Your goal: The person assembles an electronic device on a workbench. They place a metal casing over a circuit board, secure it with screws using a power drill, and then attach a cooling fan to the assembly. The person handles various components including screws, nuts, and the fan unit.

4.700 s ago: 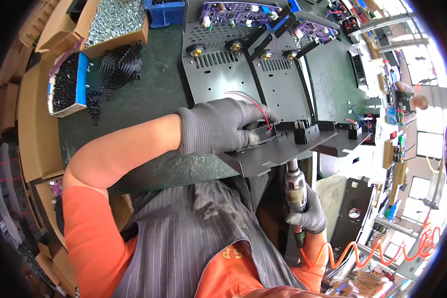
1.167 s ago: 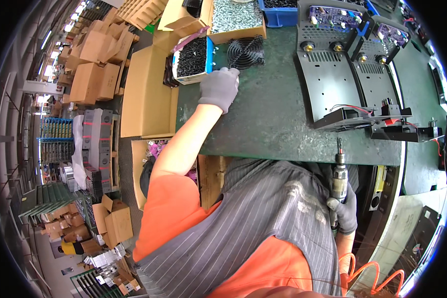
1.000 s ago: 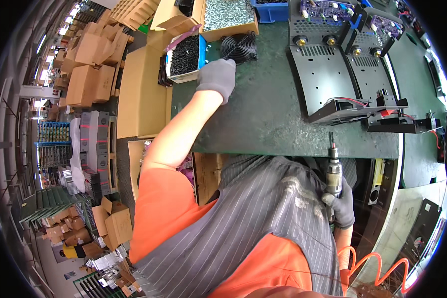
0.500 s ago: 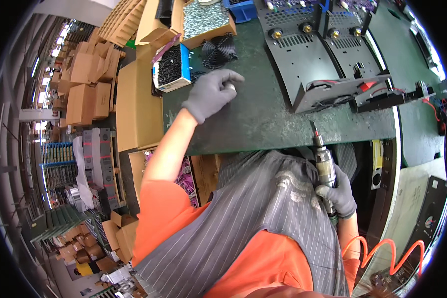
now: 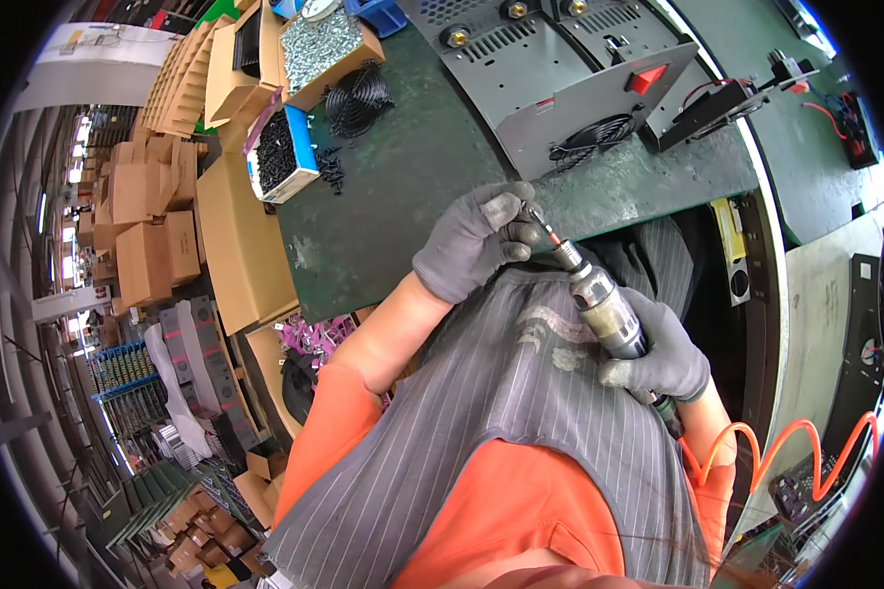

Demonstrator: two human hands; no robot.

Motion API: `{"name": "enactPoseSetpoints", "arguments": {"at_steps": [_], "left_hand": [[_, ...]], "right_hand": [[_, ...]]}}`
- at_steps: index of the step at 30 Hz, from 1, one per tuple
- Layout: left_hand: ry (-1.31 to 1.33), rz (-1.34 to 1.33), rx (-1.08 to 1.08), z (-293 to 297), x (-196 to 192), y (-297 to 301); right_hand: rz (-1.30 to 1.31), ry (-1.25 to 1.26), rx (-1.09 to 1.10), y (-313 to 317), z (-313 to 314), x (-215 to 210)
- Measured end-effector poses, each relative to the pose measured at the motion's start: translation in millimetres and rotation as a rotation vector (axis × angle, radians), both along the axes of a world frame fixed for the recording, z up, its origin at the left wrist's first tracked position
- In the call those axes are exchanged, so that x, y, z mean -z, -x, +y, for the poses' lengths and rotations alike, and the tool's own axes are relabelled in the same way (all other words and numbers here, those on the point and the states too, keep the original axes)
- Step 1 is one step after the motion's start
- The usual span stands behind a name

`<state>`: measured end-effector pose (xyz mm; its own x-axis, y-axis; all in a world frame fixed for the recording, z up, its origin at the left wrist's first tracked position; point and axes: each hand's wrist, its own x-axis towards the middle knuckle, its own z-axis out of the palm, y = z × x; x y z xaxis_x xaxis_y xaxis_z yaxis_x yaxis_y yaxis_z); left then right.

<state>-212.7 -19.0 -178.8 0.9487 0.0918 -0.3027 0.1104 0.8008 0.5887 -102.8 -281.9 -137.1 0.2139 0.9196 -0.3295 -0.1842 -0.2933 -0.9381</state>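
My right hand (image 5: pixel 663 353) is wrapped round an air screwdriver (image 5: pixel 604 312), held over my lap with its bit angled up and to the left. An orange coiled hose (image 5: pixel 805 432) hangs beside my right forearm. At the bit's tip, the closed fingers of my left hand (image 5: pixel 471 240) pinch at something too small to make out. Just beyond the hands, a grey metal panel (image 5: pixel 530 133) stands upright at the front of a dark metal chassis (image 5: pixel 521 64). It carries a red switch (image 5: pixel 647 80) and a round fan grille (image 5: pixel 593 138).
On the green-topped bench (image 5: pixel 373 211), a small box of black screws (image 5: pixel 283 152) stands at the left, near a stack of black fan grilles (image 5: pixel 358 100). Behind it is a carton of silvery screws (image 5: pixel 320 49). A black bracket with wires (image 5: pixel 707 110) sits right of the panel.
My left hand has come from beside the black screw box to the bit's tip. The screwdriver has tilted left toward it. The view has shifted, and the front panel now stands more upright.
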Motion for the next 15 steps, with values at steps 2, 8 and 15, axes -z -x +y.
{"name": "enactPoseSetpoints", "arguments": {"at_steps": [2, 8, 15], "left_hand": [[-0.008, -0.013, 0.002, -4.1, 2.8, -2.0], [-0.176, 0.03, 0.066, -6.8, -9.7, -8.4], [-0.396, 0.008, 0.321, -0.5, -19.7, -13.4]], "right_hand": [[0.021, -0.009, 0.014, 1.1, -1.8, 2.9], [0.049, 0.046, -0.025, -5.4, -5.8, -0.2], [0.099, 0.008, -0.006, -4.0, -11.4, 6.3]]}}
